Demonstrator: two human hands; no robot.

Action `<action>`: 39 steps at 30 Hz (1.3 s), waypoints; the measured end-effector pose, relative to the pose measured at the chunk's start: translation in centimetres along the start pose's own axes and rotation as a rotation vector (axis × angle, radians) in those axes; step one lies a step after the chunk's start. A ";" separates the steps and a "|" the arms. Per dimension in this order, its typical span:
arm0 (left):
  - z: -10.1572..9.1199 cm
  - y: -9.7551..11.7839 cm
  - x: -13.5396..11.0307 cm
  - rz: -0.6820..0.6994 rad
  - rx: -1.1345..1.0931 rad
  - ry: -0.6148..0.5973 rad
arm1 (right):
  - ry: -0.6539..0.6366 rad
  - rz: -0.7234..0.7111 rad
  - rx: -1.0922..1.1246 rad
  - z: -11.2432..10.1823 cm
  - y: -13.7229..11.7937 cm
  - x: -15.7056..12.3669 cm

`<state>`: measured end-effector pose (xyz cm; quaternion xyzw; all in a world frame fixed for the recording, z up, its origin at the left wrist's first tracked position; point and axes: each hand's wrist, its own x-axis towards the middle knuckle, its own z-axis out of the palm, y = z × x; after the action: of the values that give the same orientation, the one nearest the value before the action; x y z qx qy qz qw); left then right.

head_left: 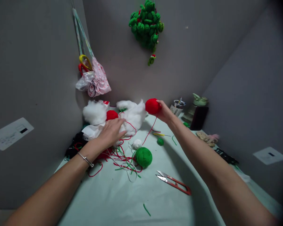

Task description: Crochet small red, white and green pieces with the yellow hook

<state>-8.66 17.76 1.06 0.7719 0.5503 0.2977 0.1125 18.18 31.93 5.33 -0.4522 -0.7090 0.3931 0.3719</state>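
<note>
My right hand (163, 111) grips a ball of red yarn (152, 106) above the back of the table, and a red strand runs down from it. My left hand (112, 130) reaches over the loose yarn with its fingers stretched out, at the edge of the white stuffing (133, 117). Just behind those fingers sits another red yarn ball (112, 115). A tangle of red, white and green yarn (122, 158) lies below the left hand. Beside it rest a green yarn ball (143, 157) and a small white ball (137, 144).
Orange-handled thread snips (174, 182) lie with blades apart at front right. A crochet hook (159, 134) and a small green ball (160, 141) are near the middle. A cup (177, 107), a bottle (193, 108) and a dark phone-like slab (199, 118) stand at back right.
</note>
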 end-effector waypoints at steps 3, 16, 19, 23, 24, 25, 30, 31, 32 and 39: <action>-0.5 2.5 -0.1 0.048 -0.131 0.180 | -0.178 -0.001 0.208 2.7 -2.6 -2.7; -4.3 3.9 -3.4 -0.246 -0.551 0.254 | -0.467 -0.293 0.170 6.5 -10.3 -10.3; -5.2 5.7 -5.2 -0.195 -0.671 -0.001 | -0.362 -0.400 0.127 6.1 -10.9 -9.6; -6.9 7.1 -5.7 -0.173 -0.967 0.252 | -0.430 -0.414 0.041 7.1 -11.4 -10.4; -7.1 6.9 -5.6 -0.183 -0.939 0.341 | -0.496 -0.422 0.011 7.3 -11.7 -11.1; -7.3 6.6 -5.6 -0.195 -0.901 0.366 | -0.554 -0.436 -0.013 7.3 -12.1 -11.7; -7.2 6.1 -6.8 -0.211 -0.921 0.028 | -0.617 -0.532 0.014 6.6 -13.7 -12.7; -7.4 6.3 -6.9 -0.194 -0.965 0.049 | -0.596 -0.510 0.048 6.6 -13.8 -12.4; -7.7 6.4 -6.8 -0.177 -1.026 0.186 | -0.579 -0.490 0.065 6.5 -13.7 -12.2; -8.9 5.2 -5.5 -0.259 -0.858 0.115 | -0.660 -0.568 0.056 6.8 -14.0 -11.3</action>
<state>-10.95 9.45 8.97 0.5623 0.4745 0.5249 0.4280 10.86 15.96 13.06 -0.0792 -0.8753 0.4175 0.2309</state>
